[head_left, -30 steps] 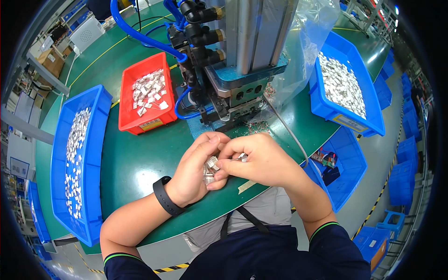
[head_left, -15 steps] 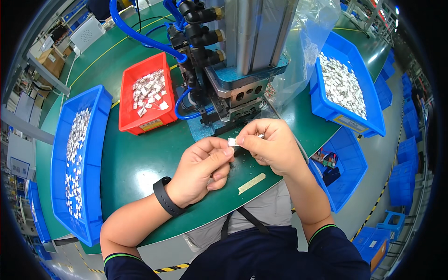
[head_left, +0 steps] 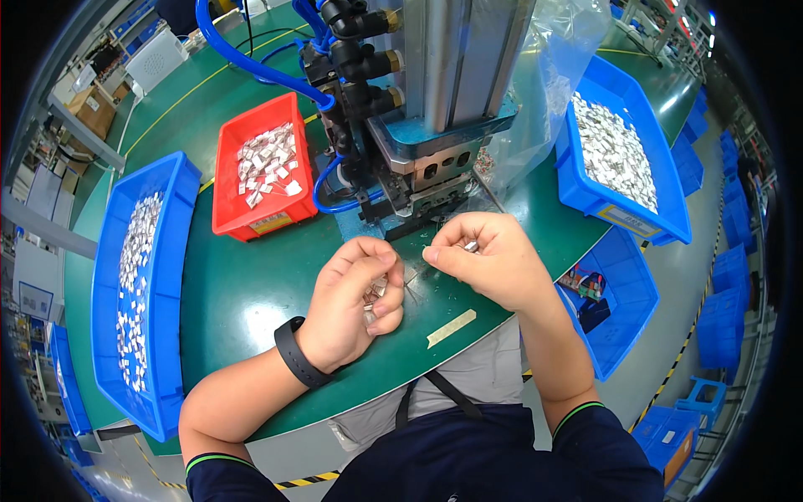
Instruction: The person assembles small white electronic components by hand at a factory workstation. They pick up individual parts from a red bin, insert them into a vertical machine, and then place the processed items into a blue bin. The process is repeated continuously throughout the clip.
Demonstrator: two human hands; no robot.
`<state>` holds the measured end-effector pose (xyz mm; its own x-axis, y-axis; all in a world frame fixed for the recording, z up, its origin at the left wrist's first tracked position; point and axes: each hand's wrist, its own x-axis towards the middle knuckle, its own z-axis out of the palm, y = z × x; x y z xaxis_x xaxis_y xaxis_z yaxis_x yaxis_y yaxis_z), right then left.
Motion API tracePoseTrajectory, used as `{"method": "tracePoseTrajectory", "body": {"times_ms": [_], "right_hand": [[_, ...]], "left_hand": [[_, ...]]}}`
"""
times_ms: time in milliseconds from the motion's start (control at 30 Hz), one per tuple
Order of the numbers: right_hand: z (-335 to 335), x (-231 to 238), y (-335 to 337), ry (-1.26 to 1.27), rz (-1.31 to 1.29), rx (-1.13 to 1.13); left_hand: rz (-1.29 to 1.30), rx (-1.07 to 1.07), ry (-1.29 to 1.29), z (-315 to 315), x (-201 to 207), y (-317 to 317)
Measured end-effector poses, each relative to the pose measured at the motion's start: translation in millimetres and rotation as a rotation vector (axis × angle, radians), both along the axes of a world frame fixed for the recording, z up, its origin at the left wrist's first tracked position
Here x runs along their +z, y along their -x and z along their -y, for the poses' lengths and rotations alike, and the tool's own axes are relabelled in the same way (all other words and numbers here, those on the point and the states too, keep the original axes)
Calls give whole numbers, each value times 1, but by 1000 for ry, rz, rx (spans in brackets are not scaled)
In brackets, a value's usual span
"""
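My left hand (head_left: 341, 305), with a dark band on its wrist, is closed around several small silver-white parts (head_left: 375, 293) that show between the curled fingers. Thin wire-like leads stick out beside its fingertips. My right hand (head_left: 499, 266) is pinched shut to the right of it, with small silvery pieces (head_left: 472, 246) showing behind the thumb. What lies right at the right fingertips is too small to make out. A gap separates the two hands. Both are above the green table, just in front of a metal press (head_left: 439, 163) with blue air hoses.
A red bin (head_left: 266, 224) and a long blue bin (head_left: 170, 335) of small white parts stand left. Another filled blue bin (head_left: 577, 188) is at the right, above a lower blue bin (head_left: 631, 322). Tape (head_left: 452, 329) lies near the table's front edge. Clear plastic (head_left: 552, 92) hangs behind.
My hands have moved apart. The small white piece that was between both sets of fingertips no longer shows there. My left fingers have turned, uncovering the parts in the palm.
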<state>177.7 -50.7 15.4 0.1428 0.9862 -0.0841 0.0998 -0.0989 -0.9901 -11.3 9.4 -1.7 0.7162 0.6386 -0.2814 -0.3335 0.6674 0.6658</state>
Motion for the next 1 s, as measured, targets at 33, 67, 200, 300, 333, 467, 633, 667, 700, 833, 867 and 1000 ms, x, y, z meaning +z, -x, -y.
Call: {"method": "tracePoseTrajectory", "body": {"times_ms": [33, 67, 200, 300, 333, 467, 633, 667, 700, 833, 867, 1000], "right_hand": [[0, -1, -1, -14, 73, 6], [0, -3, -4, -29, 148, 7], [-1, 2, -6, 7, 248, 8], [0, 7, -6, 47, 265, 14], [0, 7, -7, 53, 263, -3], [3, 12, -15, 64, 307, -48], [8, 4, -10, -61, 621, -65], [8, 6, -6, -55, 699, -58], [8, 8, -4, -49, 778, -51], [6, 11, 3, -4, 915, 8], [5, 11, 3, 9, 938, 15], [5, 13, 1, -7, 925, 54]], "left_hand": [[3, 5, 1, -1, 0, 0], [8, 6, 2, -1, 0, 0], [20, 101, 3, -2, -1, 3], [14, 271, -68, -7, 0, 4], [12, 284, -65, -6, 0, 4], [4, 299, -65, -6, 0, 3], [-3, 297, -61, -5, 0, 2], [-6, 296, -63, -5, 0, 3], [-9, 295, -64, -5, 0, 3], [-8, 279, -66, -5, 0, 3], [-8, 275, -65, -5, 1, 2], [-11, 257, -62, -5, 0, 2]]}}
